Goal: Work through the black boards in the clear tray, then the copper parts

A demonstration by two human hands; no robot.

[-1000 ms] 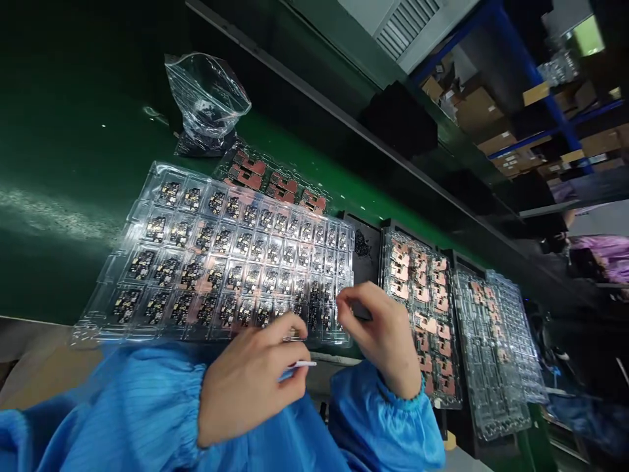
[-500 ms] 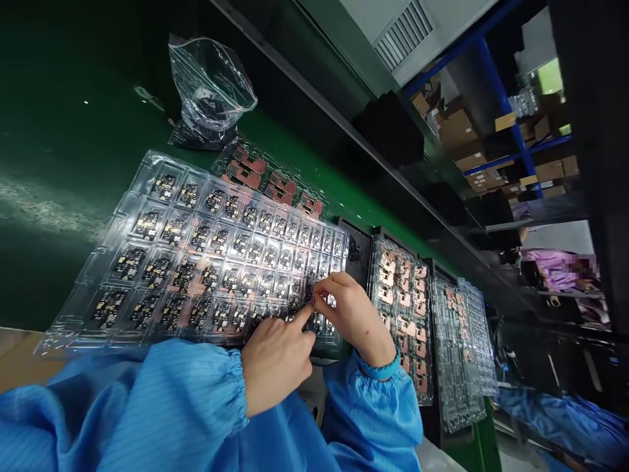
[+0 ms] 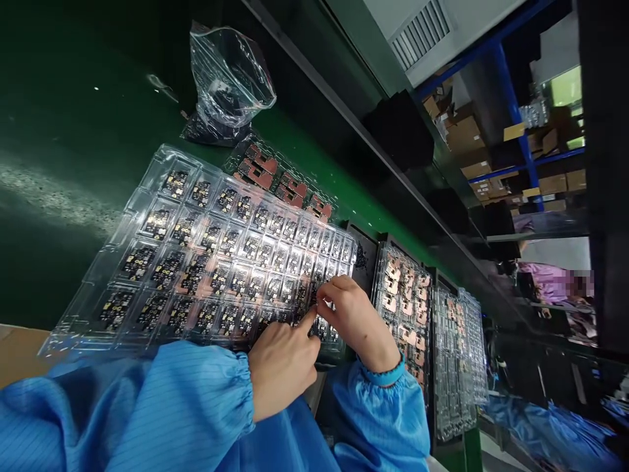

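Note:
A clear plastic tray (image 3: 81, 308) lies in front of me, its rows of pockets filled with small black circuit boards (image 3: 139, 260). Over its right-hand part, my left hand (image 3: 285, 360) points with a stretched index finger, whose tip presses down by a board close to my right fingertips. Its other fingers are curled, and no object shows in them. My right hand (image 3: 356, 318) is closed in a pinch of thumb and forefinger at the same spot. Whatever sits in that pinch is too small and covered to make out.
Behind the tray are copper-coloured parts (image 3: 258, 167) in another tray and an open clear bag (image 3: 223, 108) of dark pieces. To the right lie a black tray of small black bits (image 3: 362, 254), a tray of copper-coloured pieces (image 3: 393, 298) and further clear trays (image 3: 449, 367).
The whole view has shifted slightly, so the trays and bag appear a little further right. Both hands keep nearly the same pose at the same part of the tray.

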